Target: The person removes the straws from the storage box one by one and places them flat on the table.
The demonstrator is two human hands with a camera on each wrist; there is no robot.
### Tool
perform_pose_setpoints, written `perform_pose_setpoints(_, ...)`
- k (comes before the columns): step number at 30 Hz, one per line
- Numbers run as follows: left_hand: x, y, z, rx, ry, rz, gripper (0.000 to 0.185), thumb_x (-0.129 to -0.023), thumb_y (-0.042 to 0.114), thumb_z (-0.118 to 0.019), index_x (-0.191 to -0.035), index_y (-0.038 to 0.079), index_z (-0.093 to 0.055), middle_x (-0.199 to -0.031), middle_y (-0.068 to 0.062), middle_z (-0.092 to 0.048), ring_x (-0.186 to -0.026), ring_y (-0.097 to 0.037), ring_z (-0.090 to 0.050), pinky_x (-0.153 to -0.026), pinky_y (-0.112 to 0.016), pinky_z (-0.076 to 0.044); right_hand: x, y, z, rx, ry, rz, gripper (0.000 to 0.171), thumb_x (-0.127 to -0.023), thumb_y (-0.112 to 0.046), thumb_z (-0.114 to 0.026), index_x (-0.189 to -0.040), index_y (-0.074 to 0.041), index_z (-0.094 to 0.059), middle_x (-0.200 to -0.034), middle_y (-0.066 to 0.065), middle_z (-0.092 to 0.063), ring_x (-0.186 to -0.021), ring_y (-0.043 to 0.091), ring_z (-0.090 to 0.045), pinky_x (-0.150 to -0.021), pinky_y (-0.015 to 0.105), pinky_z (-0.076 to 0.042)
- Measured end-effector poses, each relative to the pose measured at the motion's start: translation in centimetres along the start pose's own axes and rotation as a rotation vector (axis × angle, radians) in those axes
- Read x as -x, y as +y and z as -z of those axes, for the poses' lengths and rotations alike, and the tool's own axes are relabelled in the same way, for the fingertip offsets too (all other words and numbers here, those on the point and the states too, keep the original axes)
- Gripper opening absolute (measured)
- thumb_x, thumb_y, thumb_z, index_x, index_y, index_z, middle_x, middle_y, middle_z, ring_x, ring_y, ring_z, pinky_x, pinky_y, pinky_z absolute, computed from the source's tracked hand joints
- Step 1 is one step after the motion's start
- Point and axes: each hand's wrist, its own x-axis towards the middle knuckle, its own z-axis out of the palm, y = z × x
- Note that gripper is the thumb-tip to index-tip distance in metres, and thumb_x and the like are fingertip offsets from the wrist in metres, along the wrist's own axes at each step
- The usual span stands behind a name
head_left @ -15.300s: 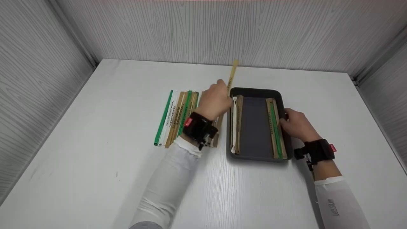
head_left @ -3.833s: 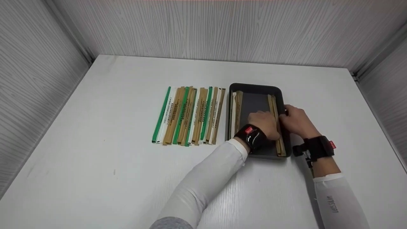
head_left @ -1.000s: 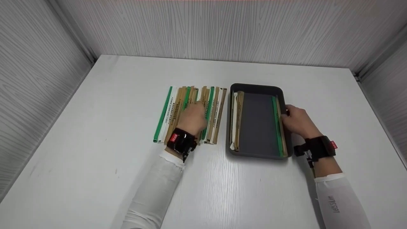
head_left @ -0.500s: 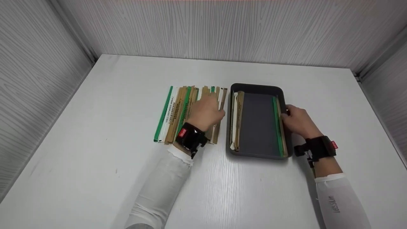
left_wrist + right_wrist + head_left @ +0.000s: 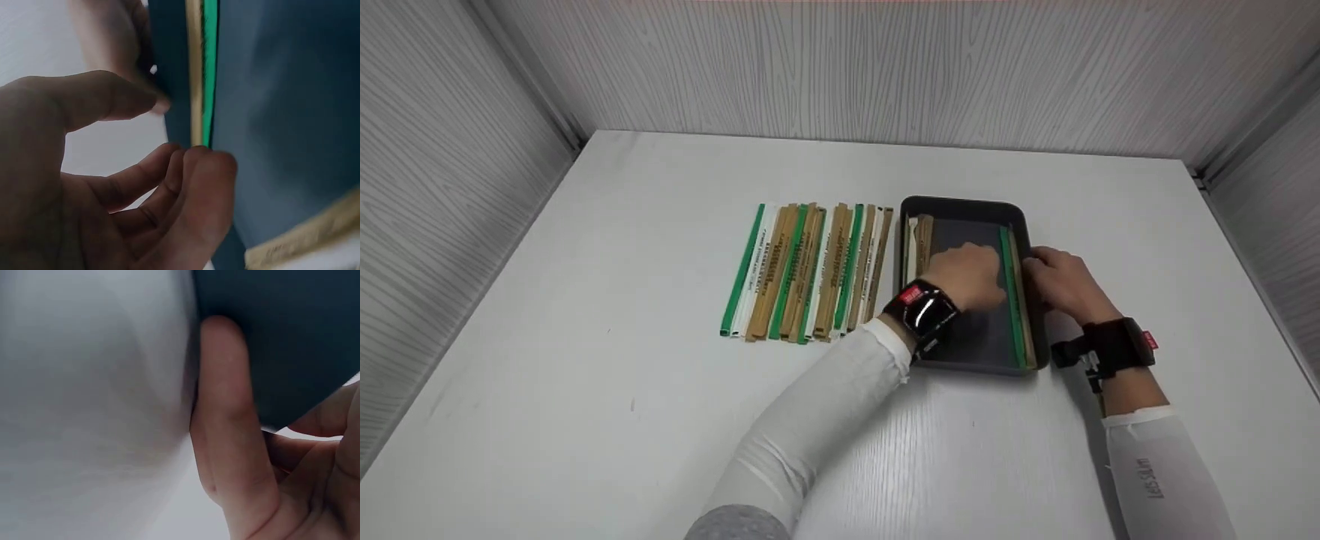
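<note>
A dark grey tray (image 5: 982,341) stands on the table. My right hand (image 5: 1065,283) grips its right wall; in the right wrist view a finger (image 5: 225,377) lies along its outer side. My left hand (image 5: 966,277) is over the inside of the tray. In the left wrist view its thumb is well apart from its loosely bent fingers (image 5: 208,197), with nothing seen between them. Those fingertips overlap the end of a green strip (image 5: 210,67), beside a tan strip (image 5: 196,84) along the tray's right wall. A white strip (image 5: 913,244) and brown strips (image 5: 925,232) lie along the left wall.
Left of the tray, several long thin printed strips (image 5: 795,270) in green, white and brown lie side by side in a row on the white table (image 5: 630,300). Grey wood-grain panels (image 5: 840,75) rise behind and at both sides.
My left hand has moved right, from over the row of strips to inside the tray. A green strip now lies innermost at the tray's right side, where tan showed earlier. My right hand stays on the tray.
</note>
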Motion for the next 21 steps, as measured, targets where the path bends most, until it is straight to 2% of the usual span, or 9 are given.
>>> perform_pose_setpoints(3,-0.4,0.9,-1.2,-0.015,-0.047,-0.003,0.032,-0.097,0.028,-0.066,-0.071,0.019,-0.049,-0.071,0.005,-0.054,-0.07,-0.013,-0.059,-0.065,-0.032,-0.051,-0.1,0.1,0.0,-0.01,-0.011,-0.008,0.053,-0.111,-0.031,-0.032,-0.147,0.005,-0.05,-0.111,0.023,-0.064,-0.081,0.019,-0.064,-0.066,0.032,-0.057)
perform_pose_setpoints(6,-0.7,1.6,-1.9,-0.056,-0.069,0.017,0.031,-0.098,0.034,-0.065,-0.072,0.019,-0.055,-0.079,0.005,-0.065,-0.08,-0.014,-0.065,-0.075,-0.036,-0.055,-0.1,0.1,0.0,-0.011,-0.013,-0.008,0.054,-0.111,-0.031,-0.032,-0.148,0.005,-0.049,-0.116,0.025,-0.065,-0.082,0.019,-0.065,-0.066,0.032,-0.057)
perform_pose_setpoints(11,-1.8,2.7,-3.0,-0.148,-0.066,0.048,0.022,-0.097,0.041,-0.065,-0.093,0.02,-0.073,-0.1,0.004,-0.075,-0.092,-0.014,-0.068,-0.083,-0.037,-0.055,0.0,0.0,0.1,-0.002,-0.002,-0.003,0.053,-0.11,-0.031,-0.033,-0.144,0.005,-0.053,-0.117,0.026,-0.066,-0.082,0.018,-0.064,-0.066,0.031,-0.056)
perform_pose_setpoints(15,-2.8,3.3,-3.8,-0.213,-0.088,0.066,0.024,-0.097,0.039,-0.065,-0.108,0.022,-0.077,-0.111,0.005,-0.074,-0.097,-0.012,-0.067,-0.084,-0.034,-0.055,0.0,0.1,0.1,-0.015,-0.01,-0.013,0.052,-0.11,-0.029,-0.034,-0.144,0.006,-0.053,-0.119,0.027,-0.065,-0.081,0.018,-0.065,-0.065,0.031,-0.057)
perform_pose_setpoints(21,-2.3,3.6,-3.5,-0.233,-0.056,0.076,0.02,-0.096,0.036,-0.064,-0.103,0.023,-0.079,-0.108,0.005,-0.075,-0.094,-0.01,-0.067,-0.083,-0.033,-0.054,-0.1,0.1,0.0,0.003,0.016,0.003,0.045,-0.11,-0.027,-0.035,-0.129,0.004,-0.061,-0.1,0.019,-0.066,-0.073,0.018,-0.061,-0.06,0.032,-0.055)
